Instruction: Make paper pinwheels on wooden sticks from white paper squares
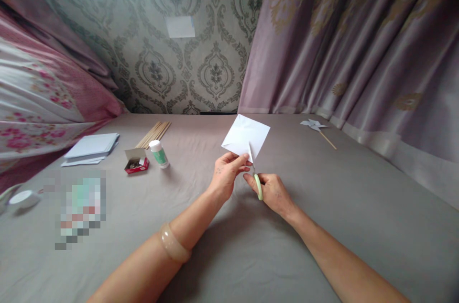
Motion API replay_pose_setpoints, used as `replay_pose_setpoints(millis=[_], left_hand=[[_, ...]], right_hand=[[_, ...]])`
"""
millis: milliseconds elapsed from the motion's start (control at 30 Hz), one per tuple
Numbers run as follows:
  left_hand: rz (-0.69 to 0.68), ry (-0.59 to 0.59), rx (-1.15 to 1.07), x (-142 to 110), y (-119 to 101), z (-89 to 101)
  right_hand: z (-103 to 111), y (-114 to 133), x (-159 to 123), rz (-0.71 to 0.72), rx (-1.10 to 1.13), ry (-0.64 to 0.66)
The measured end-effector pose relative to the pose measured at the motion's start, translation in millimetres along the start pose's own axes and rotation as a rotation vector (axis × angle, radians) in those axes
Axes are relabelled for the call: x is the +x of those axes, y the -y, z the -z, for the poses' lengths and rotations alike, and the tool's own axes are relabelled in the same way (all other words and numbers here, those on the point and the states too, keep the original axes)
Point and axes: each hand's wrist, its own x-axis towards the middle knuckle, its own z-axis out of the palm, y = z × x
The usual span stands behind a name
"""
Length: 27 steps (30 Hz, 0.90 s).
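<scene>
My left hand (229, 171) pinches the lower edge of a square sheet of white paper (247, 130), which is held up above the grey cloth surface with one corner toward me. Faint crease lines run in from its corners. In my right hand (274, 190) is a pair of scissors (258, 186) with pale green handles. The blades reach into the paper from its near corner toward the middle. My fingers partly hide the handles.
On the left are a paper stack (91, 145), wooden sticks (154, 135), a small red open box (136, 165), a white-and-green bottle (158, 154) and a white round object (24, 199). A paper pinwheel (313, 124) on a stick lies at right. Curtains (322, 45) hang behind.
</scene>
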Motion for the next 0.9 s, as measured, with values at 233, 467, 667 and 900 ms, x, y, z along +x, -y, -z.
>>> replay_pose_setpoints(millis=[233,467,667,900], left_hand=[[0.000,-0.004,-0.006,0.7,0.0,0.3],[0.004,-0.004,-0.012,0.0,-0.1,0.0],[-0.005,-0.005,-0.007,-1.2,-1.2,-0.3],[-0.053,-0.023,-0.007,3.1,-4.0,4.1]], right_hand=[[0.7,2.0,0.0,0.000,0.003,0.000],[0.0,-0.8,-0.1,-0.021,0.015,0.010],[-1.0,-1.7,0.3,-0.059,0.024,0.049],[0.2,5.1,-4.2,-0.039,-0.012,0.221]])
